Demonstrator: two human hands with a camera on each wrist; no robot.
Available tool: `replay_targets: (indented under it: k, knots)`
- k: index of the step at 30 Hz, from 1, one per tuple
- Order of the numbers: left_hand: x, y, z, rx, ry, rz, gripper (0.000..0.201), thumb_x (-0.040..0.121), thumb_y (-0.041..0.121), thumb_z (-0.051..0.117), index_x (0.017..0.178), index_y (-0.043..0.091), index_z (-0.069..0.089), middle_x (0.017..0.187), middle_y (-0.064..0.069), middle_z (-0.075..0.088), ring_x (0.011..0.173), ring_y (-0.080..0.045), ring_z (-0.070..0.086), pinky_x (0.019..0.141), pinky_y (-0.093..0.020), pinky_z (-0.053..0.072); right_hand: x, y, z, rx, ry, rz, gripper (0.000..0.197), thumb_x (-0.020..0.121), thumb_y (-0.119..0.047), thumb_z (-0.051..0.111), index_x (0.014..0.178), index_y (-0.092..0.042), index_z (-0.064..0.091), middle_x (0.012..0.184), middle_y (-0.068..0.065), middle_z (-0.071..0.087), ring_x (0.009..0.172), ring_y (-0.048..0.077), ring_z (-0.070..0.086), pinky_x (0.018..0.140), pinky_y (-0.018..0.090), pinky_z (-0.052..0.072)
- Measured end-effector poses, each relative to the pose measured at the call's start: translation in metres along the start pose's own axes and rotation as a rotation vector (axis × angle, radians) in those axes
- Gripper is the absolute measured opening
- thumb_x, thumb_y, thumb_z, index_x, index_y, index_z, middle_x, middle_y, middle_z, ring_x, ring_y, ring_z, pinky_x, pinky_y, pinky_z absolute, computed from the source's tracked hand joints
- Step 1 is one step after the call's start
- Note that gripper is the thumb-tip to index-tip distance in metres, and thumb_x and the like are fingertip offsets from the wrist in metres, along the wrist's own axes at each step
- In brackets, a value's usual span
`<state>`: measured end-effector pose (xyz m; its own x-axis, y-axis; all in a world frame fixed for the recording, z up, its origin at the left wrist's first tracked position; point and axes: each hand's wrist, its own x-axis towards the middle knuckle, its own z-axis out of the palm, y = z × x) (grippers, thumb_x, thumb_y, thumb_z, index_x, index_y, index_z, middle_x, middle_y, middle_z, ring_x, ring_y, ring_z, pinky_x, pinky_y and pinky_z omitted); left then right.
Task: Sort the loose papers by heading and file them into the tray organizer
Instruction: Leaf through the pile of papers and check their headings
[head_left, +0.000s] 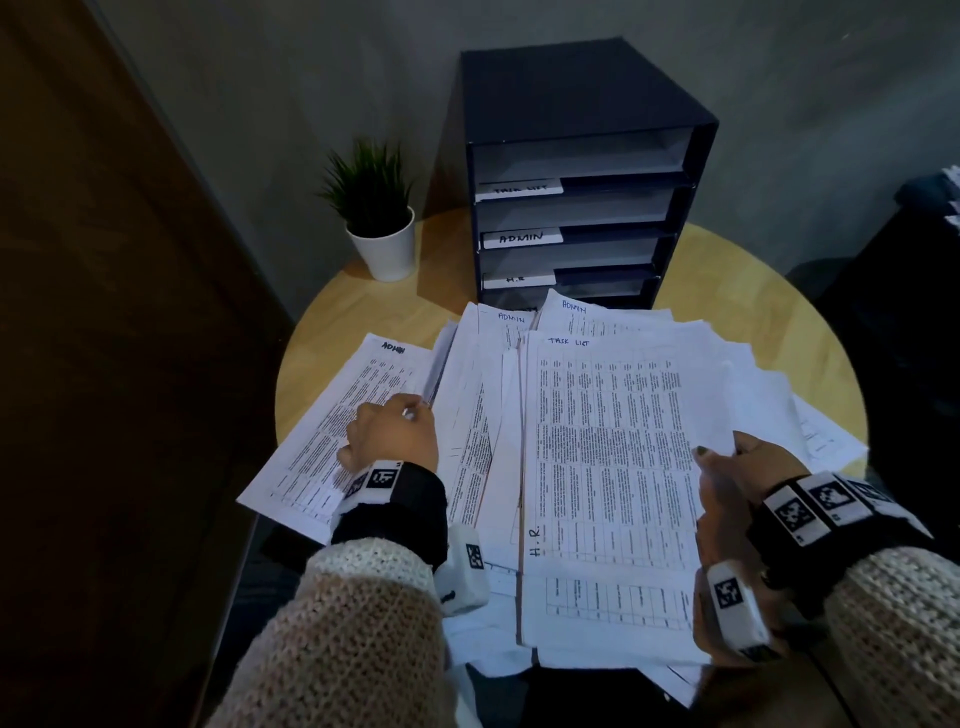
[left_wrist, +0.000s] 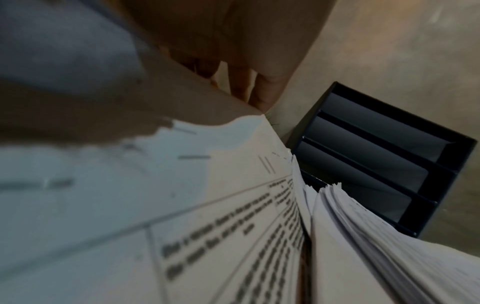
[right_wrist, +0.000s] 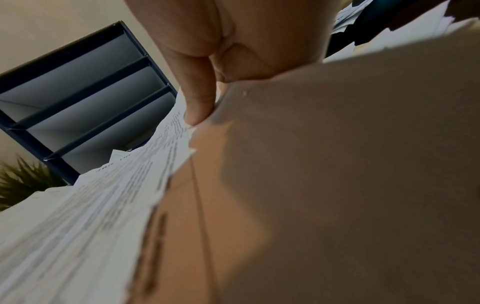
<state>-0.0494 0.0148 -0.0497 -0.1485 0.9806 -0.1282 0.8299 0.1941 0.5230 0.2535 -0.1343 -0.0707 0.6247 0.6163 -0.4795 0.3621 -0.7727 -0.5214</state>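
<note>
Head view: still sorting. My right hand (head_left: 748, 467) pinches the TASK LIST sheet (head_left: 613, 457), left hand (head_left: 395, 431) curls on an ADMIN sheet (head_left: 332, 415); next, probably lift it toward the tray organizer (head_left: 582, 171).

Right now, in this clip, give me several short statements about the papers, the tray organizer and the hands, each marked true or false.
1. The tray organizer carries labels reading TASK LIST, ADMIN and H.R. True.
2. The top sheet of the middle pile is headed ADMIN. False: it is headed TASK LIST.
3. The right hand holds the right edge of that top sheet, thumb on top. True.
4. The left hand is inside an organizer tray. False: it rests on papers at the pile's left.
5. A potted plant stands right of the organizer. False: it stands left of it.
</note>
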Motion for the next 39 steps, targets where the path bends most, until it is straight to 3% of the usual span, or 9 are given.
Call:
replay_targets:
  k: [5, 10, 14, 17, 21, 25, 30, 36, 39]
  knots:
    - [-0.008, 0.006, 0.001, -0.050, -0.022, 0.065, 0.032, 0.095, 0.026, 0.038, 0.103, 0.034, 0.068, 0.125, -0.004, 0.046, 0.106, -0.026, 0.051, 0.100, -0.040, 0.027, 0.003, 0.002, 0.002, 0.020, 0.005, 0.000, 0.037, 0.091, -0.032, 0.056, 0.119, -0.008, 0.058, 0.112, 0.015, 0.064, 0.105, 0.031, 0.059, 0.092, 0.036, 0.042]
    - [-0.017, 0.017, -0.002, -0.137, -0.008, 0.023, 0.029, 0.090, 0.026, 0.043, 0.063, 0.029, 0.054, 0.142, -0.001, 0.040, 0.125, -0.027, 0.040, 0.107, -0.044, 0.030, 0.003, 0.002, 0.002, 0.024, -0.001, 0.008, 0.037, 0.091, -0.032, 0.056, 0.118, -0.007, 0.058, 0.114, 0.016, 0.064, 0.106, 0.032, 0.058, 0.094, 0.038, 0.043]
    - [-0.024, 0.022, -0.002, -0.292, -0.106, 0.103, 0.018, 0.090, 0.021, 0.043, 0.081, 0.028, 0.057, 0.080, 0.000, 0.061, 0.074, -0.026, 0.057, 0.071, -0.031, 0.045, 0.002, 0.002, 0.001, 0.017, -0.005, 0.007, 0.036, 0.092, -0.032, 0.055, 0.119, -0.008, 0.058, 0.115, 0.015, 0.063, 0.103, 0.030, 0.058, 0.091, 0.035, 0.041]
    - [-0.031, 0.028, 0.000, -0.320, -0.124, 0.171, 0.015, 0.093, 0.022, 0.043, 0.105, 0.027, 0.049, 0.071, 0.010, 0.056, 0.065, -0.019, 0.054, 0.061, -0.027, 0.038, 0.001, 0.001, 0.001, 0.026, -0.005, -0.003, 0.036, 0.092, -0.031, 0.055, 0.121, -0.009, 0.057, 0.116, 0.015, 0.063, 0.099, 0.028, 0.057, 0.089, 0.034, 0.041]
    - [-0.039, 0.036, 0.008, -0.203, -0.157, 0.220, 0.037, 0.099, 0.033, 0.035, 0.126, 0.019, 0.056, 0.114, -0.003, 0.060, 0.111, -0.026, 0.054, 0.093, -0.033, 0.042, 0.001, -0.001, 0.001, 0.014, -0.006, -0.001, 0.036, 0.092, -0.031, 0.055, 0.121, -0.009, 0.057, 0.118, 0.015, 0.062, 0.106, 0.031, 0.057, 0.091, 0.035, 0.041]
    - [-0.032, 0.028, 0.009, -0.008, -0.214, 0.091, 0.041, 0.099, 0.041, 0.027, 0.129, 0.033, 0.054, 0.150, -0.005, 0.028, 0.137, -0.025, 0.027, 0.113, -0.040, 0.019, 0.002, 0.000, 0.000, 0.011, -0.014, 0.003, 0.038, 0.093, -0.032, 0.055, 0.119, -0.005, 0.057, 0.111, 0.016, 0.063, 0.107, 0.032, 0.058, 0.088, 0.034, 0.040]
    - [-0.026, 0.022, 0.006, -0.196, -0.276, 0.152, 0.040, 0.102, 0.032, 0.028, 0.126, 0.019, 0.057, 0.133, -0.001, 0.053, 0.125, -0.021, 0.046, 0.091, -0.022, 0.032, 0.005, 0.002, 0.001, 0.027, -0.018, 0.020, 0.038, 0.092, -0.034, 0.055, 0.118, -0.006, 0.057, 0.107, 0.015, 0.063, 0.105, 0.032, 0.058, 0.092, 0.038, 0.042]
    - [-0.002, 0.009, -0.004, -0.471, -0.246, -0.233, 0.039, 0.100, 0.012, 0.038, 0.138, 0.010, 0.046, 0.147, -0.004, 0.043, 0.129, -0.024, 0.046, 0.099, -0.024, 0.034, 0.003, 0.001, 0.000, 0.024, -0.012, 0.008, 0.038, 0.092, -0.032, 0.055, 0.122, -0.008, 0.057, 0.113, 0.015, 0.063, 0.107, 0.032, 0.058, 0.088, 0.033, 0.041]
    - [-0.002, 0.006, 0.000, -0.381, -0.278, -0.153, 0.047, 0.096, 0.012, 0.050, 0.142, 0.013, 0.041, 0.148, -0.004, 0.040, 0.132, -0.024, 0.042, 0.103, -0.024, 0.032, 0.002, 0.000, 0.000, 0.021, -0.014, 0.007, 0.038, 0.093, -0.031, 0.055, 0.123, -0.008, 0.056, 0.113, 0.014, 0.063, 0.105, 0.031, 0.057, 0.084, 0.029, 0.038]
